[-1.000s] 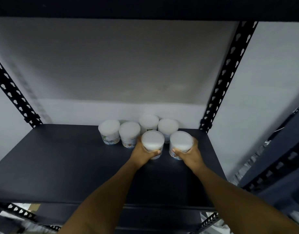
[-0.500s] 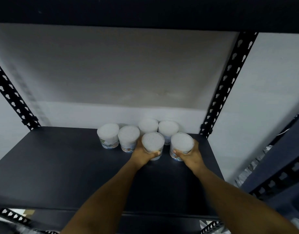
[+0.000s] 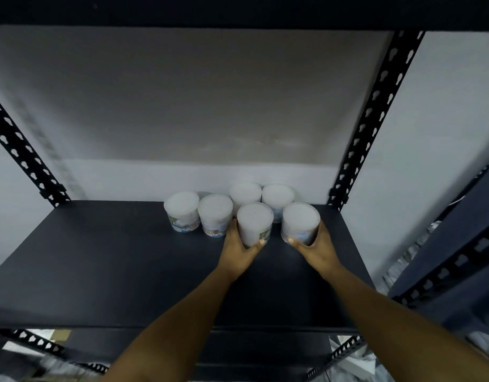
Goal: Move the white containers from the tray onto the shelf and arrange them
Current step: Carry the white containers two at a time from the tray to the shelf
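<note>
Two bare forearms reach in from the near edge and meet a cluster of six white containers on the dark shelf (image 3: 122, 260). Nearest are the hands, one container each. The left hand (image 3: 239, 250) wraps the near-left container (image 3: 254, 222) from its left and near side, fingers curled round the wall and the thumb tip pressed on the near face, a firm grasp about as wide as the tub itself. The right hand (image 3: 319, 248) cups the near-right container (image 3: 300, 223) the mirrored way, palm on its right side and a fingertip showing on the near-left of the wall, likewise clasped tight. Whether either tub stands on the shelf or is lifted just clear of it cannot be told; a narrow gap separates the two.

Just left of the left hand stand two more, the second container (image 3: 215, 214) touching or nearly touching the leftmost container (image 3: 181, 210); both carry coloured labels low on their walls. Farther back, against the pale wall, sit the last two, the far-left container (image 3: 245, 193) and the far-right container (image 3: 278, 195), side by side and partly hidden by the held pair.

All six occupy the far right part of the shelf, near the right perforated upright (image 3: 370, 117); a matching left upright (image 3: 22, 155) stands well apart at the far left
</note>
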A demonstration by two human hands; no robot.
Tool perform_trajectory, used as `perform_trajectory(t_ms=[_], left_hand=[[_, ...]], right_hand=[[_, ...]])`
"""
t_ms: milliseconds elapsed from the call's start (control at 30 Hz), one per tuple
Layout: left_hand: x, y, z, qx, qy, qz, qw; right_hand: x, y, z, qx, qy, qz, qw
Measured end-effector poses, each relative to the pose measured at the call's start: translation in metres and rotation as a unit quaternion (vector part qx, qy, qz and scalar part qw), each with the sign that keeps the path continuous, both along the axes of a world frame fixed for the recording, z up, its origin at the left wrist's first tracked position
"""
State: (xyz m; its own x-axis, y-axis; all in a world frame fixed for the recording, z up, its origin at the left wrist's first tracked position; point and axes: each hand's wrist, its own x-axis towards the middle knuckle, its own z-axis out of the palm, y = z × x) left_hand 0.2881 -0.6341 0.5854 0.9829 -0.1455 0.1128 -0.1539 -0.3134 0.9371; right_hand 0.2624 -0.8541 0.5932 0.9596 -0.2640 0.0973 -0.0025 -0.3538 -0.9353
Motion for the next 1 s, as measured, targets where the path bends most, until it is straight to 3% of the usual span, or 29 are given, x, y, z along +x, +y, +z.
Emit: perform_trajectory(t_ms=[100, 200, 333, 500, 1000], left_hand=[[-0.015, 0.007, -0.006, 0.153, -0.040, 0.008, 0.987], [-0.028, 0.015, -0.015, 0.349, -0.049, 0.011, 0.936], [-0.043, 0.021, -0.018, 0.442, -0.072, -0.023, 0.894], [-0.065, 0.030, -0.016, 0.475, -0.057, -0.046, 0.877], [-0.211, 0.112, -0.002, 0.464, -0.025, 0.011, 0.886]], right_hand=[[-0.016, 0.007, -0.009, -0.172, 0.059, -0.044, 0.982], [-0.035, 0.019, -0.017, -0.299, 0.143, -0.042, 0.942], [-0.057, 0.035, -0.022, -0.387, 0.143, 0.002, 0.911], [-0.080, 0.051, -0.022, -0.429, 0.148, 0.036, 0.891], [-0.202, 0.123, -0.010, -0.430, 0.118, 0.117, 0.887]])
